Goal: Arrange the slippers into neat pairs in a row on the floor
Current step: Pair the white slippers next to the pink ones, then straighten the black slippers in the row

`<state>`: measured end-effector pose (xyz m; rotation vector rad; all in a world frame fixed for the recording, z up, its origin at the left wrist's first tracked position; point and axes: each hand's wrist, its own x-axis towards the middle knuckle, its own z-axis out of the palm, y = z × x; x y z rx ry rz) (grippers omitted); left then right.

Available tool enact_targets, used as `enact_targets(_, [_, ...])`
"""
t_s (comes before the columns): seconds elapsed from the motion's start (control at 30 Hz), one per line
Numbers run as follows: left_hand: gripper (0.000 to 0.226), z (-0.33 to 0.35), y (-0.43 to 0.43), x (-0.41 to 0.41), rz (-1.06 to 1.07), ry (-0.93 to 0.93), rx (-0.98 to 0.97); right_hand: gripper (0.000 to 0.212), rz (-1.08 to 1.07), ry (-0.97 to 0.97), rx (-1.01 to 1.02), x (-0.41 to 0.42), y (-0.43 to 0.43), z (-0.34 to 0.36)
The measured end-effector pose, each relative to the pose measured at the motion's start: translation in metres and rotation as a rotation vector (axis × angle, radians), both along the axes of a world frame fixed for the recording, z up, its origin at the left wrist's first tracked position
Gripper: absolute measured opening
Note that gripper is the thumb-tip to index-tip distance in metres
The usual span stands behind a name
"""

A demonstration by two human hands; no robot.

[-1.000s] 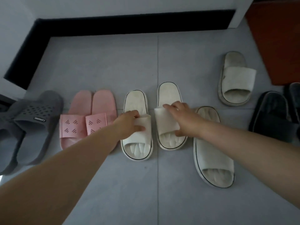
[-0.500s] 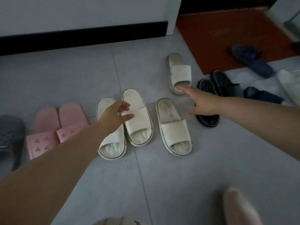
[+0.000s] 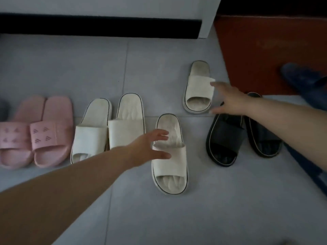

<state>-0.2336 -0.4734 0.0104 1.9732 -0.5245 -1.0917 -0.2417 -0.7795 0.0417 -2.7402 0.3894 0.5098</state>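
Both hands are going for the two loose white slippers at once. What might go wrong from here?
1. The left hand is open over the near white slipper, close beside the paired white slippers; sliding it across could knock that pair crooked.
2. The right hand reaches the far white slipper right above the black slippers; dragging it back might shove them.
3. Neither hand has closed yet, so a hasty grip could slip.

You are looking at a dim, bluish, low-contrast scene with soft, even light and only faint shadows. The grey tiled floor (image 3: 177, 218) shows no glare. Your right hand (image 3: 230, 99) is smeared by motion blur, and the dark blue slipper (image 3: 300, 80) at the edge is blurred. Straight lines bow near the borders.
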Motion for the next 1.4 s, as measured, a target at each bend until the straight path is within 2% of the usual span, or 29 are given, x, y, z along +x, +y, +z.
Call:
enact_targets(0.1, [0.065,-0.011,-0.027,-0.01,0.087,0.104,0.033,0.121,0.072,-0.057,0.007,0.043,-0.018,-0.025])
enact_targets(0.17, [0.057,-0.019,-0.041,-0.015,0.108,0.118,0.117,0.119,0.097,-0.044,0.059,0.061,-0.028,-0.042])
enact_targets(0.2, [0.049,-0.022,-0.046,-0.017,0.112,0.08,0.19,0.109,0.099,-0.063,0.103,0.067,-0.033,-0.049])
enact_targets(0.27, [0.033,-0.022,-0.052,-0.022,0.169,0.015,0.327,0.074,0.076,-0.154,0.273,0.072,-0.039,-0.06])
enact_targets(0.33, [0.026,-0.016,-0.058,-0.027,0.214,-0.05,0.429,0.04,0.091,-0.216,0.433,0.065,-0.037,-0.065])
enact_targets(0.37, [0.025,-0.012,-0.061,-0.029,0.228,-0.08,0.458,0.031,0.097,-0.207,0.504,0.058,-0.034,-0.067])
enact_targets(0.43, [0.017,-0.004,-0.066,-0.029,0.241,-0.11,0.471,0.027,0.122,-0.128,0.609,0.041,-0.026,-0.068])
enact_targets(0.5, [0.021,0.001,-0.071,-0.024,0.2,-0.146,0.497,0.028,0.209,-0.03,0.611,0.025,-0.016,-0.068])
enact_targets(0.63, [0.026,0.004,-0.075,-0.006,0.134,-0.25,0.552,0.028,0.224,-0.019,0.593,-0.001,0.006,-0.076])
enact_targets(0.93, [0.023,-0.002,-0.066,0.004,0.088,-0.371,0.447,0.034,0.168,0.057,0.559,-0.045,0.023,-0.058])
enact_targets(1.1, [0.051,0.002,-0.069,0.004,-0.057,-0.478,0.45,0.045,0.05,0.06,0.312,-0.08,-0.023,-0.013])
enact_targets(1.27, [0.059,0.028,-0.119,-0.019,-0.082,-0.402,0.166,0.044,-0.176,0.149,0.145,-0.164,-0.105,0.044])
enact_targets(1.4, [0.062,0.036,-0.169,-0.036,-0.186,-0.361,-0.004,0.042,-0.289,0.065,0.214,-0.205,-0.145,0.045])
